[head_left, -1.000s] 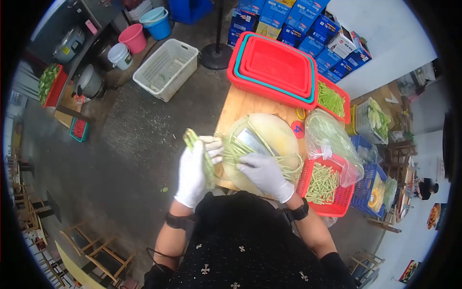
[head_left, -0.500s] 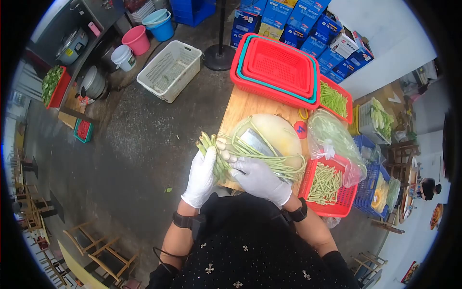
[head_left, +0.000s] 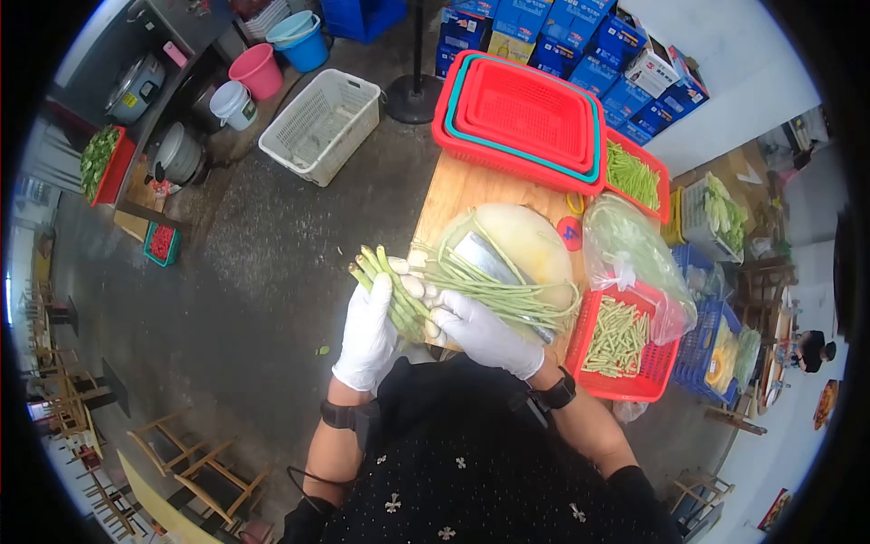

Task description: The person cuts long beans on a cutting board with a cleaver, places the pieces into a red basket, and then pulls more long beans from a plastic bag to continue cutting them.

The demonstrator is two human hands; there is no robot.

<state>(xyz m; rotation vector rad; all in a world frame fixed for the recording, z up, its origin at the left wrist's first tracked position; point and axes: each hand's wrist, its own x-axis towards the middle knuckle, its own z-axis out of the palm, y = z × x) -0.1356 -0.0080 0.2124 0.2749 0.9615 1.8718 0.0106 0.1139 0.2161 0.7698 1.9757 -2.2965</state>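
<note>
Your L hand (head_left: 365,335), gloved in white, was wrapped round a bundle of long beans (head_left: 401,299), thumb on one side & fingers on the other, the cut-looking ends sticking up past the thumb. The bundle was off the near L corner of the wooden table (head_left: 453,195), just beside the chopping board (head_left: 544,254). Your R hand (head_left: 485,334), also gloved, had its fingers bent in toward the bundle, tips right by your L fingers; can't tell if they were pinching a bean or only touching.

On the board, a knife (head_left: 485,257) lay flat w/ its blade partly under loose beans (head_left: 494,293), some curling out past the board's R edge. R of that, a red basket (head_left: 656,364) held short cut beans (head_left: 616,337), w/ a tied plastic bag (head_left: 627,238) partly over its far end. At the far end of the table sat a stack of baskets (head_left: 526,109), red w/ one teal rim, & next to it a red tray (head_left: 668,210) of thin green pieces (head_left: 633,176). A white crate (head_left: 361,136) stood on the floor (head_left: 272,272), well apart from you.
</note>
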